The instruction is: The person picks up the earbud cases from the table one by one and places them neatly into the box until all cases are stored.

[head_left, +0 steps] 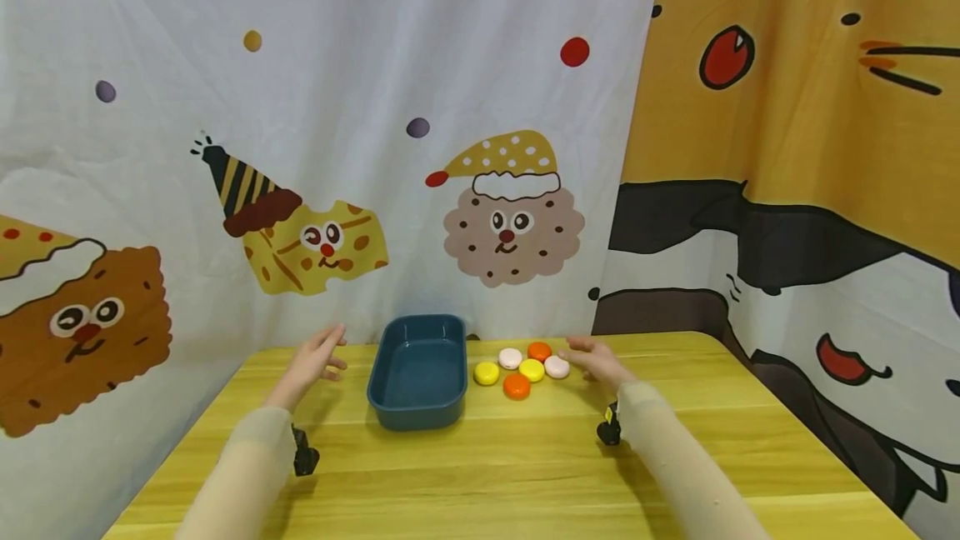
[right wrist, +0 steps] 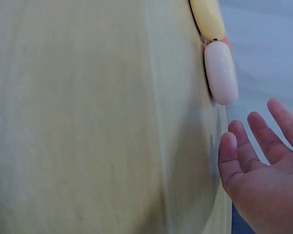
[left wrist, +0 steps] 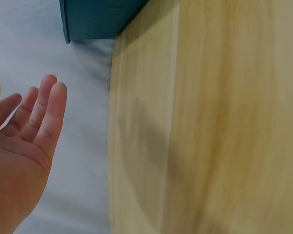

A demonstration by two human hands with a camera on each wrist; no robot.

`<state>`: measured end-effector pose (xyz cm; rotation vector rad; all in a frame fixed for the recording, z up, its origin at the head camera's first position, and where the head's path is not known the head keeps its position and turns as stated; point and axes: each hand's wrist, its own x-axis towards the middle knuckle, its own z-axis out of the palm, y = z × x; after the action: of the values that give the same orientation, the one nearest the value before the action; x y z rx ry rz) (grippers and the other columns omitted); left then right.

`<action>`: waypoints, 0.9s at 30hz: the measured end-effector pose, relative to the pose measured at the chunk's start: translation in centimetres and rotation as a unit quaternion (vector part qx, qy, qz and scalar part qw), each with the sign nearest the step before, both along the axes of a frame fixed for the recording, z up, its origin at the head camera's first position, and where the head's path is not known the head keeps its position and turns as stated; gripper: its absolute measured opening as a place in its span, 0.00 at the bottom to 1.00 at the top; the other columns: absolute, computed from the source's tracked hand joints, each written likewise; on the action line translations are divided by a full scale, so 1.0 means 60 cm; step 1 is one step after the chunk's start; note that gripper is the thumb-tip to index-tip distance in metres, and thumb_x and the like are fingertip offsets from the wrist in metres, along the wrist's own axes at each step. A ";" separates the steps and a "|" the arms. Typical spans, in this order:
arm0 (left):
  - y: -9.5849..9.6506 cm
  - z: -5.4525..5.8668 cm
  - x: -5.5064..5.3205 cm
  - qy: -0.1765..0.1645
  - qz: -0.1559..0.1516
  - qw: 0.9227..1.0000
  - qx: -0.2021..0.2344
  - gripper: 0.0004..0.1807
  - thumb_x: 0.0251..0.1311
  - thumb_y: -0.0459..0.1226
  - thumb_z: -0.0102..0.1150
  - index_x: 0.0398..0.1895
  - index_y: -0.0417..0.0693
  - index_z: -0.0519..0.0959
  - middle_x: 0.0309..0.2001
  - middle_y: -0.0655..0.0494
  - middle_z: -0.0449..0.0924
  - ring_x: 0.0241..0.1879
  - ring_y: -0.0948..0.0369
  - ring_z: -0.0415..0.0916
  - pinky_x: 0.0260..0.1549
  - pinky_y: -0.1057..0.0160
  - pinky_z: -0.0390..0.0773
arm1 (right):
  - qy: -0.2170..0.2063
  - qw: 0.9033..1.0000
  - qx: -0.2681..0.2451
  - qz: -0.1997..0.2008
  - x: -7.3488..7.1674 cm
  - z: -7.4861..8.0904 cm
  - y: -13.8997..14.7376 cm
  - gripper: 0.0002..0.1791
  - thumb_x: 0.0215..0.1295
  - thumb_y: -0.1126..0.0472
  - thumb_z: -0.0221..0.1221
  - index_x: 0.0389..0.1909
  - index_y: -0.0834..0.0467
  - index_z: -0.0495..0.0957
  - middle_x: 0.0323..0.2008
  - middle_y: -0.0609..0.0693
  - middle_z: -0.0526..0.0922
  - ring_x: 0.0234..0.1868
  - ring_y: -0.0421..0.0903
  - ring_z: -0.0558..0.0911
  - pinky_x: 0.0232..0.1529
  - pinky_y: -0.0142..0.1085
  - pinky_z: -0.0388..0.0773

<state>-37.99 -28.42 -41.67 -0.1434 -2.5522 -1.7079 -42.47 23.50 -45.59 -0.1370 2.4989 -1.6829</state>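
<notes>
Left of a dark blue rectangular tub (head_left: 416, 417), my left hand (head_left: 311, 363) hovers over the table with relaxed fingers and holds nothing. The left wrist view shows that hand (left wrist: 27, 146) palm up to the camera, apart from the tub (left wrist: 95, 22). My right hand (head_left: 597, 358) is just right of a group of smooth round pieces: yellow (head_left: 487, 373), orange (head_left: 517, 387) and pale pink (head_left: 557, 367). In the right wrist view, its loosely bent fingers (right wrist: 229, 156) are near a pale pink piece (right wrist: 221, 73), with a gap between them.
The wooden table (head_left: 450, 482) ends at the back against a white curtain (head_left: 337, 65) printed with cartoon snacks. An orange cartoon cloth (head_left: 795, 132) hangs on the right. Small black devices (head_left: 304, 452) are strapped at both wrists.
</notes>
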 end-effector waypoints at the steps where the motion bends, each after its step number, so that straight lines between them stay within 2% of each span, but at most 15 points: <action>1: 0.003 -0.002 0.000 -0.008 0.003 1.000 0.012 0.44 0.69 0.61 0.41 0.72 0.33 0.55 0.61 0.34 0.64 0.40 0.43 0.79 0.34 0.50 0.83 | -0.003 1.000 -0.001 -0.002 0.000 -0.002 0.000 0.39 0.65 0.51 0.62 0.70 0.67 0.60 0.69 0.63 0.61 0.63 0.57 0.67 0.53 0.49 0.72; 6: 0.013 -0.009 0.000 -0.034 -0.009 0.999 0.038 0.42 0.69 0.58 0.46 0.72 0.34 0.56 0.61 0.34 0.65 0.35 0.47 0.81 0.30 0.54 0.83 | -0.008 1.000 0.000 -0.007 -0.003 -0.007 -0.004 0.36 0.67 0.54 0.60 0.70 0.66 0.61 0.69 0.63 0.62 0.64 0.58 0.66 0.53 0.49 0.71; 12: 0.018 -0.021 0.006 -0.061 -0.062 0.994 0.064 0.35 0.72 0.44 0.50 0.73 0.34 0.55 0.65 0.28 0.60 0.32 0.45 0.81 0.30 0.54 0.83 | -0.016 1.000 -0.003 -0.011 -0.005 -0.011 -0.009 0.37 0.65 0.53 0.63 0.69 0.65 0.62 0.69 0.62 0.63 0.63 0.57 0.67 0.52 0.47 0.71; 16: 0.021 -0.028 0.009 -0.082 -0.085 0.990 0.076 0.33 0.71 0.40 0.49 0.73 0.33 0.55 0.64 0.29 0.63 0.29 0.53 0.79 0.31 0.55 0.82 | -0.016 1.000 0.000 -0.013 -0.004 -0.009 -0.010 0.37 0.64 0.53 0.63 0.69 0.65 0.63 0.68 0.62 0.64 0.57 0.55 0.70 0.49 0.45 0.71; 18: 0.023 -0.031 0.010 -0.093 -0.091 0.988 0.087 0.33 0.71 0.40 0.49 0.73 0.33 0.55 0.61 0.32 0.67 0.28 0.57 0.78 0.32 0.55 0.82 | -0.018 1.000 -0.002 -0.016 -0.002 -0.007 -0.012 0.36 0.64 0.54 0.63 0.69 0.65 0.64 0.67 0.62 0.65 0.54 0.53 0.70 0.48 0.44 0.70; 21: 0.026 -0.033 0.012 -0.110 -0.094 0.983 0.109 0.32 0.71 0.39 0.49 0.73 0.33 0.55 0.59 0.36 0.69 0.28 0.60 0.78 0.33 0.57 0.82 | -0.015 1.000 0.001 -0.017 -0.001 -0.007 -0.013 0.36 0.64 0.54 0.63 0.68 0.65 0.64 0.67 0.63 0.65 0.55 0.54 0.71 0.48 0.44 0.71; 25: 0.027 -0.039 0.016 -0.131 -0.103 0.975 0.148 0.32 0.71 0.38 0.48 0.73 0.33 0.54 0.61 0.36 0.65 0.30 0.62 0.78 0.34 0.60 0.82 | -0.013 1.000 0.005 -0.017 -0.002 -0.009 -0.010 0.36 0.63 0.54 0.64 0.68 0.65 0.64 0.66 0.63 0.66 0.59 0.55 0.70 0.47 0.44 0.71; 27: 0.026 -0.043 0.017 -0.139 -0.109 0.970 0.166 0.33 0.71 0.38 0.49 0.74 0.33 0.53 0.63 0.35 0.63 0.30 0.63 0.78 0.34 0.62 0.82 | -0.010 1.000 0.007 -0.017 -0.001 -0.009 -0.009 0.36 0.63 0.54 0.64 0.68 0.66 0.65 0.66 0.63 0.67 0.57 0.55 0.72 0.45 0.43 0.72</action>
<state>-36.96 -26.87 -44.26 -0.1815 -2.4542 -2.3664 -42.53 22.98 -46.13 -0.0760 2.5118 -1.6692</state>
